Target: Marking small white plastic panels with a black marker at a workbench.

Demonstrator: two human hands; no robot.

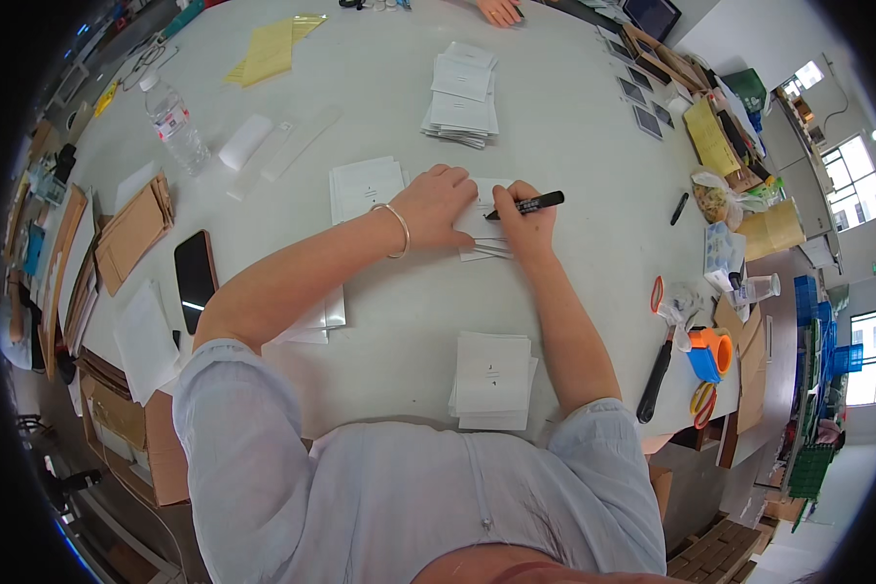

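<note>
My right hand [528,222] grips a black marker pen [545,201], its tip low over a small pile of white printed cards [494,188]. Across the left part of that pile lies my left hand [443,206], fingers stretched out and holding nothing; it covers much of the top card. Beside my left wrist, which wears a bangle [391,230], is another stack of white cards [364,183], partly hidden by the forearm. A taller stack [460,86] stands farther off, and one more [493,375] lies close to my body.
Left: a water bottle [173,127], a phone [196,273], brown cardboard sleeves [131,234]. Right: a second black marker [679,208], a black-handled tool [658,375], an orange-and-blue tape dispenser [710,356], scissors [703,401]. Another person's hand [500,11] shows at the far edge.
</note>
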